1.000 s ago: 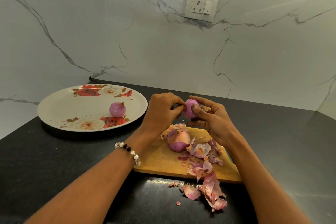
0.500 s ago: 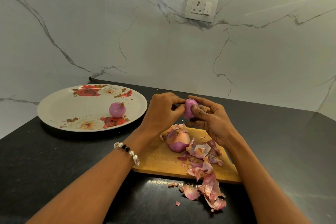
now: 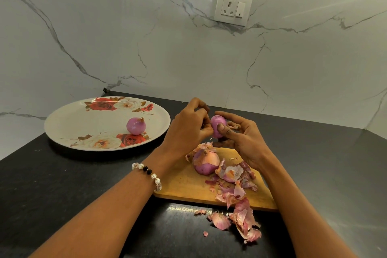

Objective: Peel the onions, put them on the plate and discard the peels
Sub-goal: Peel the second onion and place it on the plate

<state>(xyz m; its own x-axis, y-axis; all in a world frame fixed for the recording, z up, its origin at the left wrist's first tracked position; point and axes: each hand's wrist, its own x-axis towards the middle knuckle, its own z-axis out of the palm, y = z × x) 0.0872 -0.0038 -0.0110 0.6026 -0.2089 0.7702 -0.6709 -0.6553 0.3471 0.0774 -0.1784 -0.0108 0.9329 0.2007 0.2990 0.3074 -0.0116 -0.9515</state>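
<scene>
**Purple onion held up between both hands over the board**

Purple, mostly bare onion [image 3: 217, 129] is sitting in the right hand [image 3: 243, 140], thumb curled across its front w/ fingers cupping it from behind and below. Left hand [image 3: 188, 130] is crowding in from the other side, fingers bent tight, tips pinching at the onion's top-left edge; can't tell whether a bit of skin is between them. Both hands are hovering just above the far end of the wooden cutting board [image 3: 184, 184]. A beaded bracelet [image 3: 147, 172] is circling the left wrist.

On the board, a 2nd onion [image 3: 205, 162] is lying w/ papery orange skin partly on, right below the hands. Next to it, a heap of peels [image 3: 234, 176] is spreading toward the board's near-right corner & spilling off onto the black counter [image 3: 62, 195], where more loose peels [image 3: 240, 222] are lying.

Floral plate [image 3: 83, 123] is resting on the counter well left of the board, holding one peeled onion [image 3: 136, 125] near its right side, just above a red rose print.

Behind, the marble wall [image 3: 125, 37] is carrying a white socket w/ switch [image 3: 232, 7].
</scene>
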